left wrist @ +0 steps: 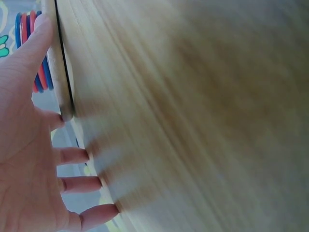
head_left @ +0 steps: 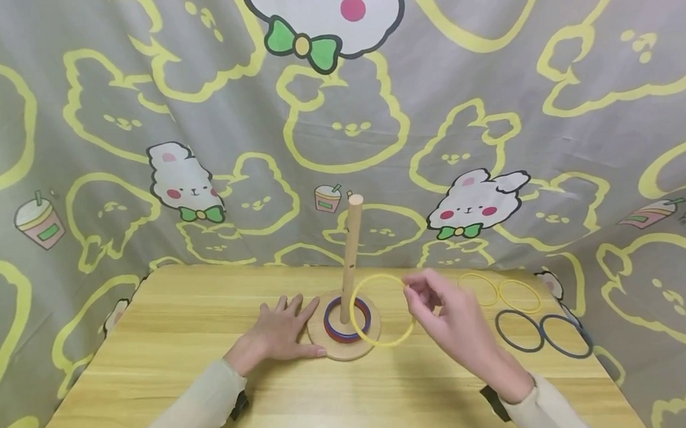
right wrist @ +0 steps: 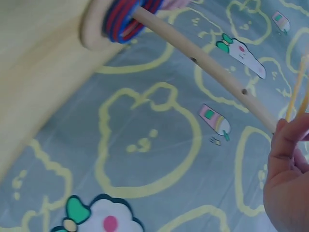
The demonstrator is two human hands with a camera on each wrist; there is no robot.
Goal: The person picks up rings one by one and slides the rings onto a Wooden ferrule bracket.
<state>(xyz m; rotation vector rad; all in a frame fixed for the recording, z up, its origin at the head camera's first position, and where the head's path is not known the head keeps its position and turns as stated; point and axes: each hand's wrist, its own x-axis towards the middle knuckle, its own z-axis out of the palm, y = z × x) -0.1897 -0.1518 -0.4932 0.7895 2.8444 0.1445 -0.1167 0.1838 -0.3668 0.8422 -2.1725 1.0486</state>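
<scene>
In the head view, a wooden post (head_left: 352, 239) rises from a round wooden base (head_left: 320, 339). Red and blue rings (head_left: 347, 337) lie stacked around its foot; the left wrist view shows several alternating layers. My left hand (head_left: 276, 332) rests beside the base with fingers spread, thumb and index finger at the base's edge. Its thumb (left wrist: 38, 36) overlaps the stack in the left wrist view. My right hand (head_left: 454, 321) pinches a yellow ring (head_left: 391, 344) by its right side, upright and raised to the right of the post. In the right wrist view, its fingers (right wrist: 285, 145) are near the post's tip.
At the right of the wooden table (head_left: 283, 414) lie two more yellow rings (head_left: 478, 274) and, nearer me, two dark blue rings (head_left: 524, 350). A grey curtain (head_left: 247, 122) with cartoon rabbits hangs behind the table and around its sides.
</scene>
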